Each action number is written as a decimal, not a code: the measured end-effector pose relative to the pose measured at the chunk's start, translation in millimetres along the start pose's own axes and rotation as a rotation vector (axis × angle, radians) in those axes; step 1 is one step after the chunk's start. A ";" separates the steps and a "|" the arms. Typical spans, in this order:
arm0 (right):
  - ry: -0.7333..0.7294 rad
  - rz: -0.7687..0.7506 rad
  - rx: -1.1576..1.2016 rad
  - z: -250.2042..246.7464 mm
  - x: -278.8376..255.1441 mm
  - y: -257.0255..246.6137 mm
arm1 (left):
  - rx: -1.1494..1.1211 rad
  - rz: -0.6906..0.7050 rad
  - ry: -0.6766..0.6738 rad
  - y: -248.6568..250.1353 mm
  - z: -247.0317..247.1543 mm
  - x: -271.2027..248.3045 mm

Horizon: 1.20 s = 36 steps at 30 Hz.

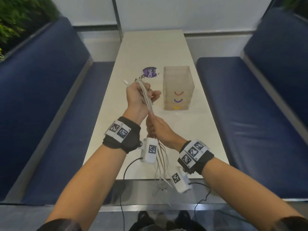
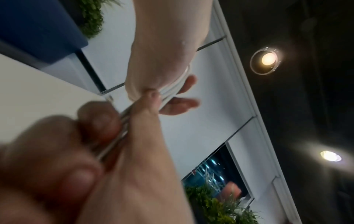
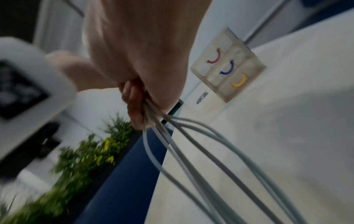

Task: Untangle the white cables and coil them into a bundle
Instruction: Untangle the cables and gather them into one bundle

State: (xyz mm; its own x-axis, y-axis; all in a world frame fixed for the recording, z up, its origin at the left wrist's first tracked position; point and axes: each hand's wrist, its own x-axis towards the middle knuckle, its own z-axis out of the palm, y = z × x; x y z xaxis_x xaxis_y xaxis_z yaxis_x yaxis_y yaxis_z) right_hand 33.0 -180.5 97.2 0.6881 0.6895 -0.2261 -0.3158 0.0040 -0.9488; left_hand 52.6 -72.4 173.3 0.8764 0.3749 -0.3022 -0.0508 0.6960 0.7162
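Several white cables [image 1: 147,99] run as one straight bunch between my two hands above the table. My left hand [image 1: 140,95] grips the upper end, fingers curled round the strands, with white plug ends [image 1: 126,82] sticking out past it. My right hand [image 1: 155,129] grips the same bunch lower down, just below the left wrist. Under it the loose cable tails [image 1: 162,165] hang down over the table's near edge. In the left wrist view the cables [image 2: 173,89] wrap the left palm; in the right wrist view the strands [image 3: 201,151] fan out below my fist.
A translucent three-drawer box [image 1: 178,88] with red, blue and yellow handles stands on the white table [image 1: 155,50], right of my hands. A purple round tag [image 1: 150,72] lies behind them. Blue benches [image 1: 50,100] flank the table on both sides.
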 end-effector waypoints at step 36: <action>-0.285 0.344 -0.702 -48.6 16.0 -108.5 | 1.268 -0.319 -0.270 -30.8 -43.6 -32.8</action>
State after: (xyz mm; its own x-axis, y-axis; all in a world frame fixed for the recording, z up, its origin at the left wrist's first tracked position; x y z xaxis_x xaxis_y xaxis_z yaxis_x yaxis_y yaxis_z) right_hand 110.1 -205.1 185.8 0.4060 0.7272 -0.5534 0.0675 -0.6278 -0.7754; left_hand 4.6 -79.4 133.8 0.8410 0.0683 -0.5367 0.5207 -0.3717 0.7686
